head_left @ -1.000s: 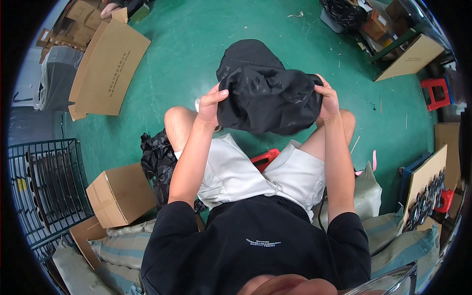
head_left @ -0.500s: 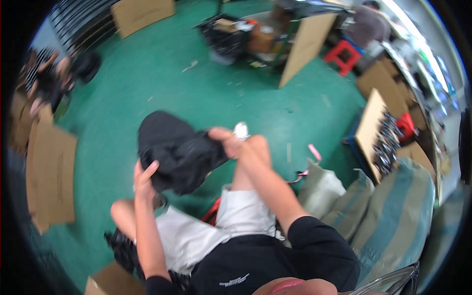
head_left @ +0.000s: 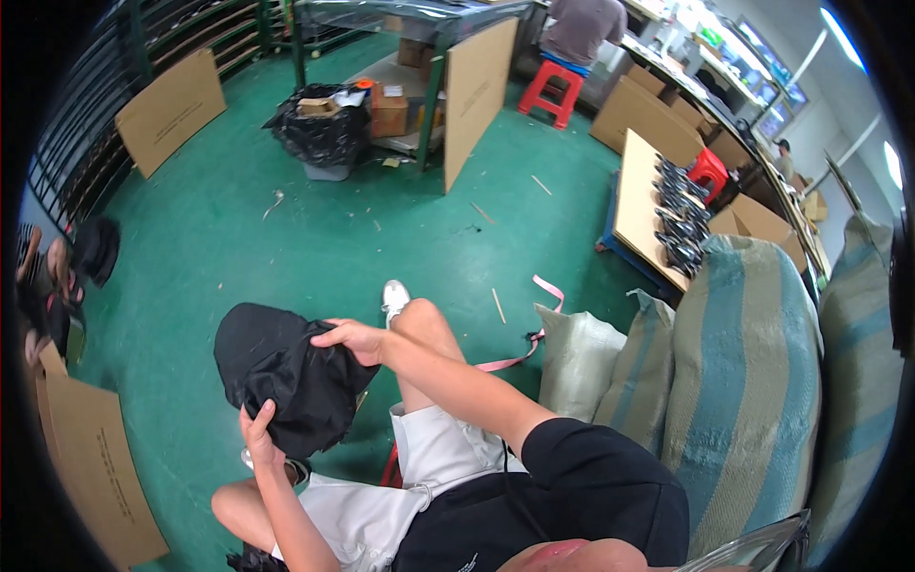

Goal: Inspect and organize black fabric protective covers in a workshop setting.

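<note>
A limp black fabric piece [head_left: 295,377] hangs in front of me above my lap. One end is smooth and rounded, the rest is folded and crumpled; it looks like a soft bag, but its exact kind is unclear. My left hand [head_left: 259,439] grips its near lower edge, thumb on top and the other fingers partly hidden behind the cloth. On the right side of the piece, my right hand [head_left: 353,341] is closed on a fold, with its thumb and fingers along the upper edge.
Woven sacks [head_left: 743,400] stand close on my right, near a pink strap [head_left: 510,362] on the green floor. Cardboard [head_left: 100,467] stands at the left. Ahead are a bin with a black liner [head_left: 322,133], a table and a red stool [head_left: 553,91]. Other people sit far left and far right.
My view has swung to the right, showing more of the sacks. Both hands keep hold of the black fabric piece, which sits lower and further left in view; my right hand's grip appears higher on it.
</note>
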A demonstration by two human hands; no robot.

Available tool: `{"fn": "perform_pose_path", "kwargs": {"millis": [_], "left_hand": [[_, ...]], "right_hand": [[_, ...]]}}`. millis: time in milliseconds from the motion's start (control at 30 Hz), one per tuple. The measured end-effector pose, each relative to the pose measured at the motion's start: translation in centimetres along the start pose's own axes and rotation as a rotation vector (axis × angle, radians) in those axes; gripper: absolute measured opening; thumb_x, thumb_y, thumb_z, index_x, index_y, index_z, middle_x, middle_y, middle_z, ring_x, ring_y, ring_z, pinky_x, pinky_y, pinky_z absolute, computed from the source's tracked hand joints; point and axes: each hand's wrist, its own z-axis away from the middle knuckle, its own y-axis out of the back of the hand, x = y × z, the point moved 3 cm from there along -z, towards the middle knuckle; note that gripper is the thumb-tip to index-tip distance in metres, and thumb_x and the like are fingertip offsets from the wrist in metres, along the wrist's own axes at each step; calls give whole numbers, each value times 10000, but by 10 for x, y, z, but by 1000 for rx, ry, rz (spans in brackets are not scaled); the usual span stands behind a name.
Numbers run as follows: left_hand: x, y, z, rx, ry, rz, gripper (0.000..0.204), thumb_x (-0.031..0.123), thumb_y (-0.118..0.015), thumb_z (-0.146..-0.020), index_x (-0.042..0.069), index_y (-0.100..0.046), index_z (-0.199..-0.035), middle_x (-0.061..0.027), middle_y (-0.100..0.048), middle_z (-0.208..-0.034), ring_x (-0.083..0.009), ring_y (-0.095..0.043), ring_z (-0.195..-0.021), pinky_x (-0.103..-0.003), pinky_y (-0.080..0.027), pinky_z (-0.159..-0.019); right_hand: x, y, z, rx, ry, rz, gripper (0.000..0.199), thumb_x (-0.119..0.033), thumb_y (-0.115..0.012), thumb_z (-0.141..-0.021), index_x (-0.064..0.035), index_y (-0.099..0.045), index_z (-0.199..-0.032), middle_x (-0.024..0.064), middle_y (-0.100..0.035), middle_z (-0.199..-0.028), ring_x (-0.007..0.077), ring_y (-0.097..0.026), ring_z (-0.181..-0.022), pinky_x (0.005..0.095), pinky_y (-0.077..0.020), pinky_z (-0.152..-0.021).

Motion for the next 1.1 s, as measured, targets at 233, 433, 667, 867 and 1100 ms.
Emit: {"fn": "perform_pose_path", "kwargs": {"millis": [233,433,667,867,1100], "left_hand": [[5,-17,-4,-91,15,44,508,70,-616,-867,0,-480,-1351,-145,-559,-1314,-276,-571,-1158,-400,-431,-1031],[0,-27,-20,-105,66,189,495,96,-576,-915,12,-445,-1386,-153,-537,-1347,-295,-564,-1177,-423,-427,-1045],[-2,-52,-37,-207,28,54,374,93,-594,-933,51,-542,-1302,-88,-613,-1266,-223,-587,-1143,-377,-435,-1020],[8,-39,-44,-135,19,63,343,151,-566,-970,48,-548,-1296,-93,-596,-1289,-233,-562,-1179,-391,-406,-1049],[45,-2,-58,-57,-65,71,363,236,-557,-984,45,-535,-1292,-82,-578,-1296,-235,-535,-1198,-406,-387,-1063]], "right_hand": [[-2,-4,0,-77,162,-133,369,-75,-598,-886,-6,-559,-1247,137,-644,-1211,279,-630,-1085,419,-478,-990],[-13,5,-6,-66,264,-214,304,-84,-560,-864,17,-615,-1145,158,-679,-1127,291,-656,-1009,414,-493,-944],[-47,23,-25,-156,258,-381,319,-163,-487,-899,68,-653,-1043,198,-693,-1063,321,-669,-964,422,-488,-959],[-51,26,-25,-149,219,-379,328,-169,-495,-895,71,-655,-1051,204,-691,-1069,332,-666,-966,426,-494,-953],[-52,23,-32,-78,140,-152,314,-180,-624,-807,39,-663,-1028,175,-706,-1011,296,-680,-909,417,-522,-893]]}}
